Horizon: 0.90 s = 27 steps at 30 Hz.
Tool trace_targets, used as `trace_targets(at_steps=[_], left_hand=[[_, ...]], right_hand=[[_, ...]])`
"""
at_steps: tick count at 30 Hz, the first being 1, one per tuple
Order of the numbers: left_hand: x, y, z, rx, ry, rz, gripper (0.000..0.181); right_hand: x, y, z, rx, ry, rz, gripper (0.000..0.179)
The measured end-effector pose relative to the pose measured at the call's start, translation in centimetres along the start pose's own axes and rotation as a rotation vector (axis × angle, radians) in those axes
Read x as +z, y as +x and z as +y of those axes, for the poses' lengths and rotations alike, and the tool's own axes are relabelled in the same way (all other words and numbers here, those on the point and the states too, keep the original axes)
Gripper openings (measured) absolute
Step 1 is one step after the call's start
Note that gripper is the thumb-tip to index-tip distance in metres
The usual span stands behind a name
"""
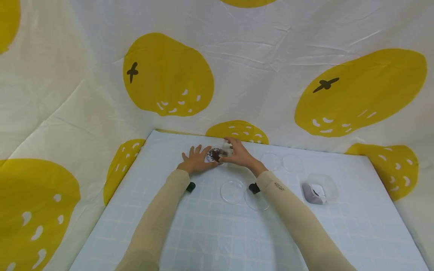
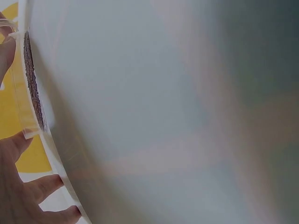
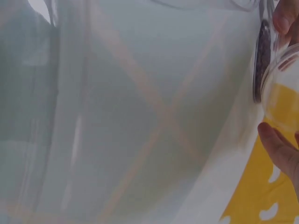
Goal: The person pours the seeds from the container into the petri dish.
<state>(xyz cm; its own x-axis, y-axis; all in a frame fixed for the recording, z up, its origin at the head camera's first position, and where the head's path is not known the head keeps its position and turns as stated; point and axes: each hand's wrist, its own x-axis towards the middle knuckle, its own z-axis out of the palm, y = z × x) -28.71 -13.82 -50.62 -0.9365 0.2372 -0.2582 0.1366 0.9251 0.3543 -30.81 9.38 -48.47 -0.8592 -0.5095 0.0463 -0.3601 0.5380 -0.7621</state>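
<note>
Near the far edge of the table, a clear round container (image 1: 214, 155) stands with a layer of dark brown grains (image 2: 32, 81) in its bottom and some white bits visible from above. My left hand (image 1: 196, 161) holds it by the side, thumb and a finger at opposite sides, other fingers spread on the table. My right hand (image 1: 241, 155) grips a clear round lid or cup (image 3: 284, 88) by its edges, tilted beside the container's right side. Whether the two clear pieces touch cannot be told.
Clear round pieces lie on the table: a nearer pair, one ring (image 1: 232, 192) and another (image 1: 257, 201) by my right forearm, and a farther pair (image 1: 293, 163). To the right stands a clear box (image 1: 327, 186) with a grey-and-white item. A fruit-print curtain (image 1: 251, 86) hangs behind.
</note>
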Motion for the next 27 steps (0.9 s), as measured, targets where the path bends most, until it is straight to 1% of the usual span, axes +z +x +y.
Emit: trace_targets(at_steps=[4,7,13,19,27], left_hand=[[0.0,0.0,0.0,-0.002,-0.002,0.005,0.097],[0.1,0.0,0.0,-0.005,-0.006,0.006,0.099],[0.1,0.1,-0.2,-0.003,-0.013,0.000,0.099],[0.1,-0.1,-0.2,-0.004,-0.012,-0.012,0.101],[-0.1,-0.1,-0.2,-0.019,-0.010,-0.031,0.111]], right_hand=[[0.2,0.2,0.0,-0.011,0.023,-0.004,0.094],[0.4,0.4,-0.1,-0.031,0.016,-0.004,0.094],[0.7,1.0,-0.2,-0.049,-0.052,-0.008,0.095],[1.1,1.6,-0.1,-0.070,-0.073,-0.015,0.095],[1.8,2.2,-0.3,-0.058,-0.157,-0.039,0.098]])
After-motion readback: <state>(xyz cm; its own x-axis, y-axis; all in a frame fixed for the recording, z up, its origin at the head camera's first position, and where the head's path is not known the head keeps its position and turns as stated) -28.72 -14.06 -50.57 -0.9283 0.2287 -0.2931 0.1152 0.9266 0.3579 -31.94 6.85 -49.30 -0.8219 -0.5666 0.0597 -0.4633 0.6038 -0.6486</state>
